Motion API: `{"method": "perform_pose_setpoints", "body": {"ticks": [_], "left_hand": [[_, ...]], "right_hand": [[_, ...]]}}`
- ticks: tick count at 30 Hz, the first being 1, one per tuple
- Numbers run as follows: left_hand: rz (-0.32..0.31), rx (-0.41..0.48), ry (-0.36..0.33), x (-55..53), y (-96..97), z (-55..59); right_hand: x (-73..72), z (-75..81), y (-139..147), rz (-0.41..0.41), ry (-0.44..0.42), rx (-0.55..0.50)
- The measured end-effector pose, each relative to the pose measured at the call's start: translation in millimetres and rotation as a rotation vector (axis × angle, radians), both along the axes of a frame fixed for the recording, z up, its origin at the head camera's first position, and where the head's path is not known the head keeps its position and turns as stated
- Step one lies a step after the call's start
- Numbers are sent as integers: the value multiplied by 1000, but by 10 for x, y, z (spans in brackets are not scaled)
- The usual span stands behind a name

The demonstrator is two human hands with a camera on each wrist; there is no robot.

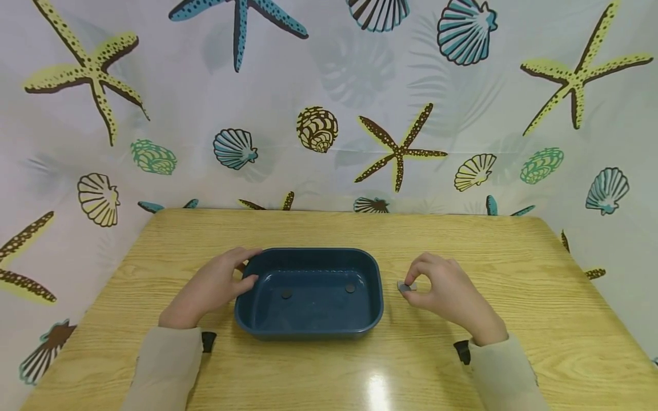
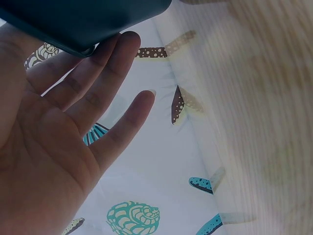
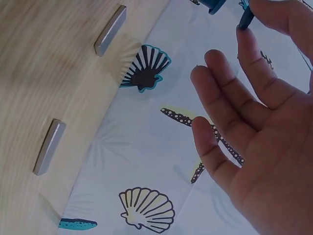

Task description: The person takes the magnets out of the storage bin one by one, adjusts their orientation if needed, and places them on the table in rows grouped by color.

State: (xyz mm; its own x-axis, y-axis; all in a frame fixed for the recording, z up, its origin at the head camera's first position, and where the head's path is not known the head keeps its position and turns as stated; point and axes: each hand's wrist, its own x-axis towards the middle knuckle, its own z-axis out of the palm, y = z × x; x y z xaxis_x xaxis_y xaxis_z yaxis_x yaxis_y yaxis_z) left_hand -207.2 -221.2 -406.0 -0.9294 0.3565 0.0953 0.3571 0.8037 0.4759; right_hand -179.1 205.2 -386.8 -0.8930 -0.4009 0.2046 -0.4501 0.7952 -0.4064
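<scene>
My left hand (image 1: 213,288) holds the left side of a dark blue tub (image 1: 308,335), its thumb over the rim and its other fingers at the outer wall. In the left wrist view the ring and little fingers extend past the tub (image 2: 83,19). Inside lie two small dark discs, one at left (image 1: 286,293) and another at right (image 1: 350,289). To the right of the tub, my right hand (image 1: 444,285) pinches a small dark blue-grey disc (image 3: 246,18) between thumb and index finger. Its remaining fingers are spread loosely in the right wrist view.
Two short silver metal bars, one upper (image 3: 111,30) and one lower (image 3: 49,147), appear on the wooden table (image 1: 319,377) in the right wrist view. A cloth (image 1: 288,85) printed with shells and starfish hangs behind the table and along its sides.
</scene>
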Motion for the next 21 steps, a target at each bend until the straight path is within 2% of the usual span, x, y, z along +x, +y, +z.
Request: {"method": "perform_pose_setpoints", "body": {"ticks": [11, 21], "left_hand": [[-4, -3, 11, 8, 2, 7], [-3, 1, 5, -1, -2, -3]], "right_hand": [[-51, -186, 57, -22, -128, 65], [-40, -316, 45, 28, -90, 153]]}}
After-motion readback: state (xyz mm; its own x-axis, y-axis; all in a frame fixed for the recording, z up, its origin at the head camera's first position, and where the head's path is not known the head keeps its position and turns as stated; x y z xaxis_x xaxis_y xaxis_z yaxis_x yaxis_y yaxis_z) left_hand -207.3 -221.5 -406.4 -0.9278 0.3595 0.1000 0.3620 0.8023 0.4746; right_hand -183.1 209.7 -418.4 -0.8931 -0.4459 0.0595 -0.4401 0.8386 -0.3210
